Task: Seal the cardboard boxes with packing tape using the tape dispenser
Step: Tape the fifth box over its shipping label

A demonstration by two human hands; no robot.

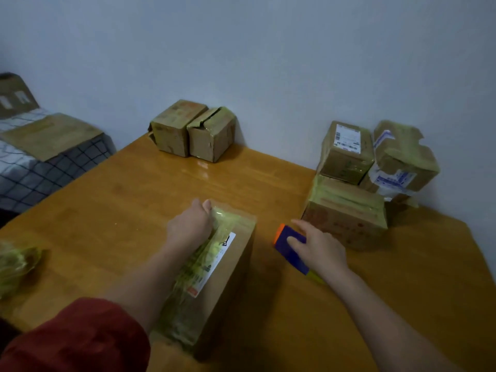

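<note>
On the table (pixel 134 210), right in front of the person, lies the box (pixel 236 259), long and flat. Yellow-green tape (pixel 198 267) runs along its top from the near end to the far end. It looks wrinkled and bumpy, not smooth.

The left grip (pixel 190 224) sits on the far end of the box. Its fingers bend over the far edge, onto the tape, and hold the box there. The tips are hidden, so I cannot tell how hard they press.

Just to the right of the box is the tape dispenser (pixel 288 230), blue with an orange end. The right grip (pixel 319 251) is on top of it, with thumb and fingers wrapped round it. I cannot tell if it rests on the table or is a little bit up.

I think the job now is to make this strip stick well. The left grip should hold the box steady and push the tape end down flat over the edge. Then rub along the strip to press the bumps out. If one more strip is needed, start it low on the end wall and pull straight.

Near the right edge sits a pile of boxes (pixel 346 216). Two boxes (pixel 193 130) stand far back by the wall. A ball of old tape (pixel 16 264) lies at the left. A bed (pixel 40 167) is past the table.
</note>
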